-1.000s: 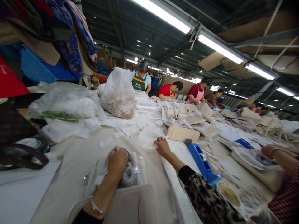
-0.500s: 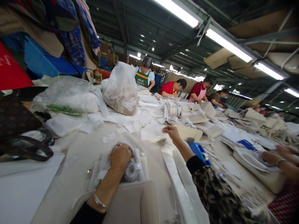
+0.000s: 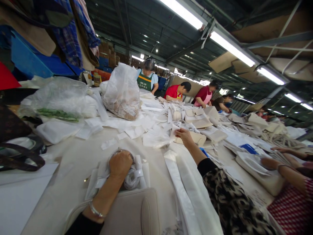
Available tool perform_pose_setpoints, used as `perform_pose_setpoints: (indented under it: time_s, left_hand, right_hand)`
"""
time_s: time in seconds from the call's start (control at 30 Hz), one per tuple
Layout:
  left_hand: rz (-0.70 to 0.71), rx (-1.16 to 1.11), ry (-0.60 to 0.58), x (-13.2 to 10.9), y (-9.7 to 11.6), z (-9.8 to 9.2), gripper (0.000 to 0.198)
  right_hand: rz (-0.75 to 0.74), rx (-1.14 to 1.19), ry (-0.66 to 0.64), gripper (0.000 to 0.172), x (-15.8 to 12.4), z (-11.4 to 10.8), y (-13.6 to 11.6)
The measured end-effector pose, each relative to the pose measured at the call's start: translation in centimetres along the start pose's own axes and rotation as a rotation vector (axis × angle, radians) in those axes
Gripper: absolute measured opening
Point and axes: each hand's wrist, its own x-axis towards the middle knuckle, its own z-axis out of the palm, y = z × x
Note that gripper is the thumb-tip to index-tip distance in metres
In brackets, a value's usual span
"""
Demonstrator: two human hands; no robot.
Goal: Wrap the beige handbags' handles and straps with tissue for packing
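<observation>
A beige handbag (image 3: 129, 212) lies on the table right in front of me, with white paper and a coiled, plastic-wrapped strap (image 3: 133, 178) at its far end. My left hand (image 3: 120, 164) is closed in a fist over that end, beside the strap; what its fingers grip is hidden. Farther off to the right, my right hand (image 3: 185, 137) pinches a small piece of white paper (image 3: 173, 131) between thumb and fingers. It is near a heap of white sheets (image 3: 156, 137) and a flat cream bag piece (image 3: 195, 138).
A clear plastic bag (image 3: 122, 94) stands at the back. Long white wrapping strips (image 3: 182, 192) lie right of the handbag. A dark handbag (image 3: 22, 156) sits at left. A neighbour's hands (image 3: 271, 162) work on another beige bag (image 3: 261, 174) at right. Several people stand across the table.
My right hand has closed on a piece of white paper and raised it slightly. My left hand stays at the handbag. The whole view has shifted a little.
</observation>
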Motion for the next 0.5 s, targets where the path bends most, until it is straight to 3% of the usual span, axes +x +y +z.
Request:
perform_pose_setpoints:
  time_s: [0.17, 0.23, 0.3, 0.4, 0.5]
  left_hand:
    - [0.025, 0.027, 0.018, 0.0, 0.0, 0.3, 0.037]
    - [0.031, 0.025, 0.021, 0.0, 0.0, 0.3, 0.037]
    - [0.039, 0.016, 0.021, -0.1, 0.0, 0.3, 0.038]
    - [0.04, 0.005, 0.022, 0.0, 0.0, 0.2, 0.038]
    - [0.033, 0.014, 0.022, 0.0, 0.0, 0.1, 0.038]
  right_hand:
    - [-0.059, -0.216, -0.045, 0.035, 0.1, 0.7, -1.7]
    - [-0.029, -0.376, -0.083, 0.027, -1.2, 0.3, -1.5]
    - [0.035, -0.544, -0.162, 0.013, -3.8, -0.1, -0.7]
    - [0.133, -0.778, -0.262, 0.006, -9.1, -0.5, 1.4]
    - [0.207, -0.969, -0.304, 0.016, -14.0, -0.7, 3.5]
